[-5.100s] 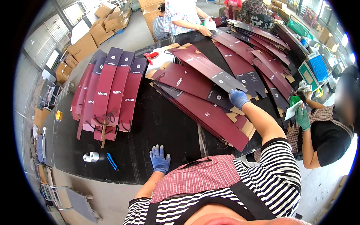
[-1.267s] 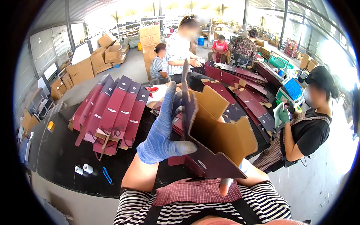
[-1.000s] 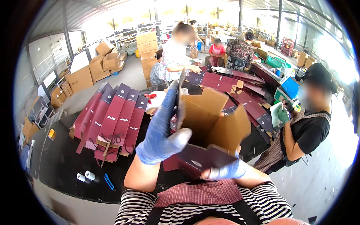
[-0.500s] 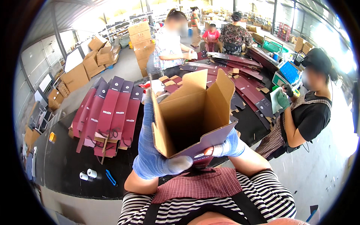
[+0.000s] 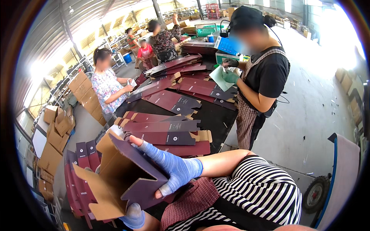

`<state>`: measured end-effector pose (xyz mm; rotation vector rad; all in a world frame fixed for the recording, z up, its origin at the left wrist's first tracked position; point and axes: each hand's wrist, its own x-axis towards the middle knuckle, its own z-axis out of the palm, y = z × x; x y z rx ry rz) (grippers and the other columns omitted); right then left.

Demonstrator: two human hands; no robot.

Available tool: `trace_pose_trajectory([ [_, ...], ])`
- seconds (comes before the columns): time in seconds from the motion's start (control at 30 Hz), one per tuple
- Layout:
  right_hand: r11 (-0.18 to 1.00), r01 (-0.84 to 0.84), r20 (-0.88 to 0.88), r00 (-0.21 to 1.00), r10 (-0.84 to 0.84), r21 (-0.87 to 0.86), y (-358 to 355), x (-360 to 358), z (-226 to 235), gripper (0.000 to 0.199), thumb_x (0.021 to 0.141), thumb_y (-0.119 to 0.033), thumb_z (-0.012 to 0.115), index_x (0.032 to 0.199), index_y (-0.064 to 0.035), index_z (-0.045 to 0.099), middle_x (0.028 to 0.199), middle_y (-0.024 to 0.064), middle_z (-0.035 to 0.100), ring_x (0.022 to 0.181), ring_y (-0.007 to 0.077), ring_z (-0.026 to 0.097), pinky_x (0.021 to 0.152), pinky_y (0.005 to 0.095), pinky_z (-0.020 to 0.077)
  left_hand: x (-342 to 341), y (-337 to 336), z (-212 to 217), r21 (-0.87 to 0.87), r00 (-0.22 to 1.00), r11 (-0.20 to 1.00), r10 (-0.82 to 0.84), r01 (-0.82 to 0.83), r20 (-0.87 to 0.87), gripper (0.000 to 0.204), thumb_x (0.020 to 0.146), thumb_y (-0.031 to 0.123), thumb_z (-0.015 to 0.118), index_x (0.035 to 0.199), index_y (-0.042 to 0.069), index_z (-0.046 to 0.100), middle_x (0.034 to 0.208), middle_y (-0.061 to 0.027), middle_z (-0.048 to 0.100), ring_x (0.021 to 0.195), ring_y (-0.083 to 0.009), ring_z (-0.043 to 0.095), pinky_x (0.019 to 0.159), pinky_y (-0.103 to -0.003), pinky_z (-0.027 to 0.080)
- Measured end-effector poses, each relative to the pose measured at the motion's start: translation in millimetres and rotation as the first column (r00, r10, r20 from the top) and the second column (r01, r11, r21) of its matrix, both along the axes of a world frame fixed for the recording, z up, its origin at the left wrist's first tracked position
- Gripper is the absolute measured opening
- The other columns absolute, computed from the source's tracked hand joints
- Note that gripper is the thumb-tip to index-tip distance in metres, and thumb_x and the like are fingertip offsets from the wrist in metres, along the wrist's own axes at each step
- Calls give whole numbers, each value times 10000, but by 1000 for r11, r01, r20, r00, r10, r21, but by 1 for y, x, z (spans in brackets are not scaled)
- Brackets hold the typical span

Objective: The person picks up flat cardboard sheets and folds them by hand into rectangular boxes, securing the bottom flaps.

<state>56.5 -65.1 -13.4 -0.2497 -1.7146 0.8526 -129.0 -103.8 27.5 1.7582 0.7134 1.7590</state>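
Observation:
A tall cardboard box [image 5: 144,192], dark purple outside and plain brown inside, is held tilted in front of my body with its open end and loose flaps facing up. My right hand [image 5: 175,167], in a blue glove with bare fingertips, spreads over the box's right side and grips it. At the lower edge my left hand [image 5: 134,216], also gloved in blue, holds the box from below; the box hides most of its fingers. The inside of the box shows nothing in it.
Flat maroon and purple cartons [image 5: 169,127] lie stacked on the black table [image 5: 216,119], with more cartons [image 5: 77,184] at the left. A co-worker [image 5: 266,73] at the right handles a pale green sheet [image 5: 222,79]. A wheeled cart [image 5: 339,181] stands at the lower right.
My view has swung to the right. The box has tipped over toward the left, and my right hand now spreads across its side rather than holding the near edge.

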Motion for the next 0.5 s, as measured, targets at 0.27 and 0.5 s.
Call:
trace_pose_trajectory([
  [0.27, 995, 15, -18, 1000, -13, 98, -11, -6, -2, 1377, 760, -515, 880, 1627, 26, -42, 1719, 196, 11, 1581, 291, 108, 1245, 397, 141, -8, -28, -9, -25, 1000, 1000, -13, 13, 7, 1419, 729, 636, 822, 1626, 1, -76, 1416, -216, 550, 1242, -288, 592, 1052, -386, 455],
  [0.5, 989, 90, -2, 996, -90, 115, 2, 4, -28, 1383, 753, -486, 899, 1630, 13, -47, 1717, 187, 31, 1570, 277, 134, 1242, 395, 156, 8, -5, -11, -61, 995, 995, -79, 84, 67, 1423, 733, 602, 841, 1628, 17, -98, 1460, -210, 507, 1291, -289, 552, 1090, -394, 423],
])
